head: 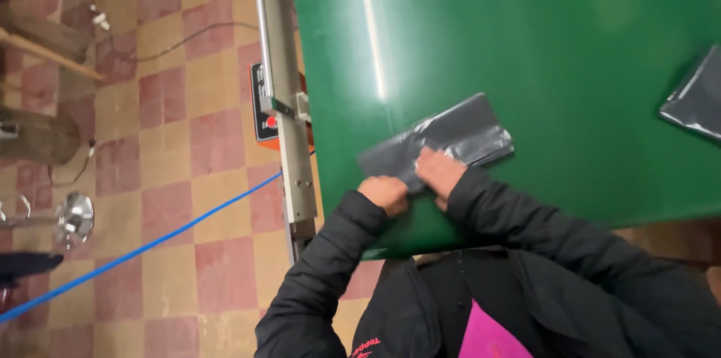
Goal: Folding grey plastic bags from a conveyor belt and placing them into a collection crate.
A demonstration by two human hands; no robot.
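A grey plastic bag (439,140) is pinned flat on the green desk (526,42) by both hands (413,181), its long axis running away up-right; the right hand (439,172) is pressed further up it than the left hand (385,193).

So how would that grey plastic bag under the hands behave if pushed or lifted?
The grey plastic bag looks thin and crinkled, so probably floppy. It lies flat, so likely light. Its glossy film on the smooth green table would probably slide easily.

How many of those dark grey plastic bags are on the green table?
2. One grey bag lies near the table's front edge, under both the left hand and right hand. A second bag is at the right edge, cut off by the frame; more may lie beyond.
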